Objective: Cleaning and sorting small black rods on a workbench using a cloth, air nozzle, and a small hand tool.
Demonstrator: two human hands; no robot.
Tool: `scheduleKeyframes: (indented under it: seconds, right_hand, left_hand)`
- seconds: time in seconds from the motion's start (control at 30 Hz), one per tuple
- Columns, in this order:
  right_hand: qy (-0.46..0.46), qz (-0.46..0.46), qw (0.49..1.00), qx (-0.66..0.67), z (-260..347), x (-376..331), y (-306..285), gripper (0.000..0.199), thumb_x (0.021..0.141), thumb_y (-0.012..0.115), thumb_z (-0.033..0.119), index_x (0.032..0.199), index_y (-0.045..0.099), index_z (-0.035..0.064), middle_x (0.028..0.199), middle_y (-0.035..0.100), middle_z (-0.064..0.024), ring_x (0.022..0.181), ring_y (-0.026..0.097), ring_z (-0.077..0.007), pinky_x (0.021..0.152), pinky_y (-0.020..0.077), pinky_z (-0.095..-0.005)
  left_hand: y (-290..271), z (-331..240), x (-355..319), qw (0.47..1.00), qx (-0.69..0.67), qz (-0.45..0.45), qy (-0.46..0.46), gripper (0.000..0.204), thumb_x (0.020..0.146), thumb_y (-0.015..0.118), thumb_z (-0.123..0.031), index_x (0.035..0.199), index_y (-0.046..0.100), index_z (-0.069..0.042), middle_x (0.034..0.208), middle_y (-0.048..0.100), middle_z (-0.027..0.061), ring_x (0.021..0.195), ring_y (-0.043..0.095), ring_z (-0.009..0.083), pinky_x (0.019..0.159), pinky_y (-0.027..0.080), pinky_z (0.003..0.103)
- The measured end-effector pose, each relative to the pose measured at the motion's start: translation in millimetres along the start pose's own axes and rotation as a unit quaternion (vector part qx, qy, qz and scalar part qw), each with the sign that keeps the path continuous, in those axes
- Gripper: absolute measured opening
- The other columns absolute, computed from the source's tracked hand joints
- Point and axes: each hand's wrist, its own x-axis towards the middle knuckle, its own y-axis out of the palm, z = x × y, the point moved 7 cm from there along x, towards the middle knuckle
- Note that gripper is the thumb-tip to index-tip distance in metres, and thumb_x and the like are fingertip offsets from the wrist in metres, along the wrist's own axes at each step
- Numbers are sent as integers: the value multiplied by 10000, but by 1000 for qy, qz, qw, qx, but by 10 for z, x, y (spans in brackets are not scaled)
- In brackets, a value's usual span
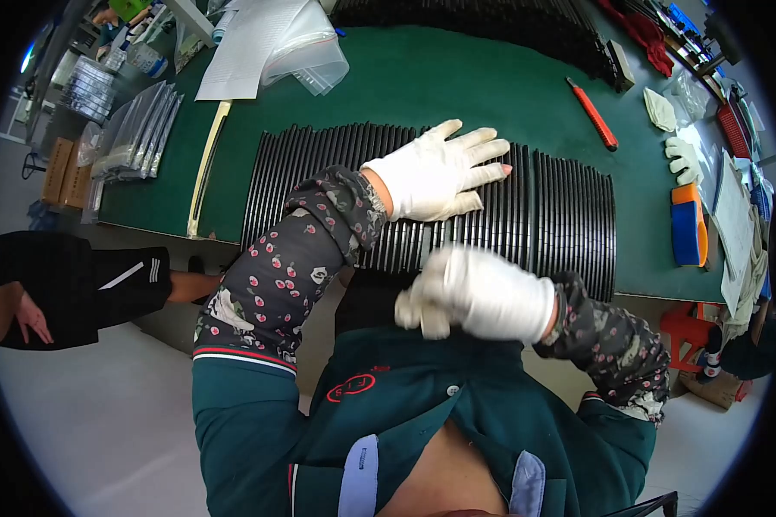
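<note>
A wide row of thin black rods (pixel 573 215) lies side by side near the front edge of the green table, with a narrow gap right of its middle. My left hand (pixel 431 177), in a white glove with one bare fingertip, rests flat across the rods, fingers spread. My right hand (pixel 483 295), also gloved in white, hovers in front of the table edge close to my body. Its fingers are curled in and partly blurred by motion; whatever they may hold is hidden.
A red cutter knife (pixel 593 115) lies on the table (pixel 422 73) beyond the rods. At right sits a blue and orange block (pixel 688 226). A pale strip (pixel 205 172), plastic bags (pixel 306 56) and wrapped packs (pixel 138 133) lie left. Another person's hand (pixel 33 317) shows far left.
</note>
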Motion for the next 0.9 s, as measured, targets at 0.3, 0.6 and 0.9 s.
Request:
scheduleKeyframes:
  seconds: [0.3, 0.6, 0.9]
  right_hand:
    - [6, -136, 984, -116, -159, -139, -353, 221, 775, 656, 40, 989, 603, 21, 902, 591, -119, 826, 596, -284, 741, 505, -359]
    - [360, -224, 895, 135, -95, -892, -1214, 296, 795, 569, -63, 1079, 631, -10, 943, 585, -72, 829, 580, -163, 747, 493, -288]
    - [288, -230, 929, 37, -177, -924, -1250, 327, 773, 550, -99, 1080, 629, -16, 963, 558, -77, 856, 582, -191, 784, 492, -284]
  left_hand:
    - [-99, -45, 35, 998, 23, 62, 3, 608, 860, 602, -328, 1402, 452, -97, 1509, 351, 139, 1424, 297, 297, 1142, 265, 504]
    - [-323, -1, -40, 1000, 27, -17, 0, 614, 830, 667, -324, 1355, 484, -66, 1440, 440, 124, 1364, 392, 284, 1125, 275, 547]
    - [-162, -199, 64, 998, -15, 27, 63, 584, 838, 660, -343, 1324, 496, -64, 1406, 453, 131, 1350, 394, 285, 1113, 296, 530]
